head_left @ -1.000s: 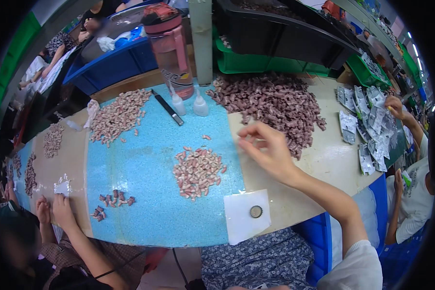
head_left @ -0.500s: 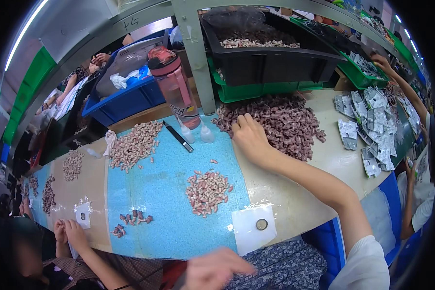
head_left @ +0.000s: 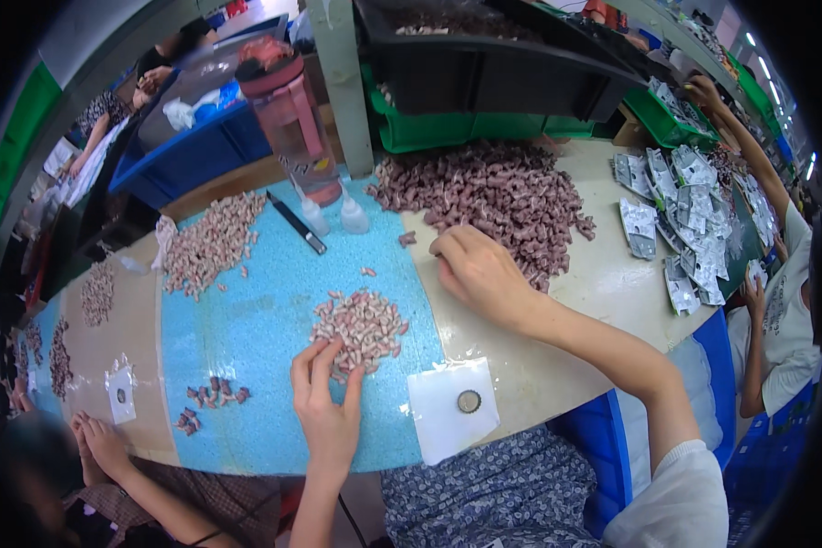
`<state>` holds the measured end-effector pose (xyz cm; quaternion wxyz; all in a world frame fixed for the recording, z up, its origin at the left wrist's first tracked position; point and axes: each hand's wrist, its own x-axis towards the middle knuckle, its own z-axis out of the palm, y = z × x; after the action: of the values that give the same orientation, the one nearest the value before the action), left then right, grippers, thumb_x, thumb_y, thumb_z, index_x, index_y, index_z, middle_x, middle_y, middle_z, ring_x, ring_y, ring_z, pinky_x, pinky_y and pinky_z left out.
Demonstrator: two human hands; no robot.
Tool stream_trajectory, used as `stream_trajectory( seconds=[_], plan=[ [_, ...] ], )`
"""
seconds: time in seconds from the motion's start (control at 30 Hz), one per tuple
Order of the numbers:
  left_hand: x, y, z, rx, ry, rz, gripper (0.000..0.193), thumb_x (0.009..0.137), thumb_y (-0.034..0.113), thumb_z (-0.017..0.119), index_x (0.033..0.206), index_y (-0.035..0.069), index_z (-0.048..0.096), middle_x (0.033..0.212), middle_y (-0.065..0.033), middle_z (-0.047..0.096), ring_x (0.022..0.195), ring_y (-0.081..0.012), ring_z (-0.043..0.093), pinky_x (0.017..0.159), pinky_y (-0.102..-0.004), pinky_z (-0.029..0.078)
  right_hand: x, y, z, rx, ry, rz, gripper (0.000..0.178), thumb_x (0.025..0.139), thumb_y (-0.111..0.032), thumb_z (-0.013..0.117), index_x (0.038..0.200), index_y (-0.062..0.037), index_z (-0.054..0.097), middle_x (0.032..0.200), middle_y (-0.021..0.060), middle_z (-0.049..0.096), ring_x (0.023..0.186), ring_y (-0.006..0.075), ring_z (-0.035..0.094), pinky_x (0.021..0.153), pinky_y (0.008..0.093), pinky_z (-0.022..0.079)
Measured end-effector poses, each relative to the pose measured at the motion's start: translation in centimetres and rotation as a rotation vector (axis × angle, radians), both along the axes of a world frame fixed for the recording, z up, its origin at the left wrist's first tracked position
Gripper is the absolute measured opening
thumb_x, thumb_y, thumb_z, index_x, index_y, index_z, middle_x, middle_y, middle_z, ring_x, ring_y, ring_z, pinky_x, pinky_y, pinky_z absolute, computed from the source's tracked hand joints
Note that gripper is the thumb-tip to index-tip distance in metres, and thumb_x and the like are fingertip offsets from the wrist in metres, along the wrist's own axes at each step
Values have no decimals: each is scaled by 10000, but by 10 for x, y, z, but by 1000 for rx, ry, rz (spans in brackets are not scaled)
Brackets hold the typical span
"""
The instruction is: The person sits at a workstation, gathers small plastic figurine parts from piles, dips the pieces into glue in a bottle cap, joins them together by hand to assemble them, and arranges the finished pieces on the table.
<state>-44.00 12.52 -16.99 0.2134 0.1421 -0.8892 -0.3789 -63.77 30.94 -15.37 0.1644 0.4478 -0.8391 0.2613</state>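
At the far left of the table (head_left: 521, 388), a co-worker's hands (head_left: 102, 445) were close together beside a clear sheet (head_left: 121, 408) with a small round cap on it. Beyond them lay a small dark heap (head_left: 61, 358) and a small pale heap (head_left: 98, 292). Next came a blue sheet (head_left: 247, 320) covering part of the table, with a few loose dark pieces (head_left: 216, 393) toward its near edge and a large pale heap (head_left: 215, 242) at its far left corner. A slim black tool (head_left: 297, 224) lay slantwise to the right of that heap, near two small squeeze bottles (head_left: 353, 217) and a pink drink bottle (head_left: 288, 128).

The person's left hand (head_left: 327, 411) reached over the near-left edge of the pale pink-and-white pieces (head_left: 365, 320), which lay heaped on the blue sheet; its grip was loose, fingers and thumb spread apart. To the right, a white square sheet (head_left: 438, 429) carried a crimped bottle cap (head_left: 468, 402).

The right hand (head_left: 489, 274) was at the near-left side of the mauve-brown pieces (head_left: 484, 187), heaped on the table's beige part. Its fingers curled downward, and whether its grip held anything could not be made out. Behind that heap stood a black bin (head_left: 493, 78) above a green bin (head_left: 420, 131); silver packets (head_left: 694, 237) lay overlapping at the right.
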Motion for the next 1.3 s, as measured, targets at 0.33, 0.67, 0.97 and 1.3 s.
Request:
stream_trajectory(
  seconds=[0.33, 0.67, 0.97, 1.3],
  plan=[
    [-21, -1, 23, -122, 104, -70, 365, 773, -5, 734, 1126, -4, 643, 1162, -173, 574, 1054, -310, 563, 876, -395, 479, 58, 68, 2, -71, -323, -125, 145, 849, -33, 717, 969, 24, 656, 818, 120, 652, 659, 190, 643, 606, 290, 519],
    [-164, 28, 3, -576, -59, -337, 325, 778, -73, 585, 1099, -60, 640, 1090, -206, 607, 1039, -354, 561, 897, -415, 509, 59, 61, 18, -260, -549, -124, 175, 845, -25, 714, 1002, 35, 665, 779, 76, 661, 683, 102, 613, 614, 240, 495],
    [-95, 57, 36, -245, 56, -420, 369, 817, -60, 598, 1186, -66, 574, 1251, -228, 540, 1133, -386, 543, 954, -441, 469, -76, -53, 5, -131, -86, 185, 177, 865, 17, 554, 1040, 3, 525, 985, 199, 636, 949, 368, 621, 861, 428, 468],
    [-29, 3, 34, -60, 105, -118, 207, 835, -41, 630, 1037, -22, 666, 1101, -185, 639, 1037, -353, 618, 886, -415, 503, -77, -21, -11, 131, 90, 388, 103, 913, -105, 590, 984, -45, 547, 968, 127, 599, 969, 309, 583, 926, 408, 419]
  ],
)
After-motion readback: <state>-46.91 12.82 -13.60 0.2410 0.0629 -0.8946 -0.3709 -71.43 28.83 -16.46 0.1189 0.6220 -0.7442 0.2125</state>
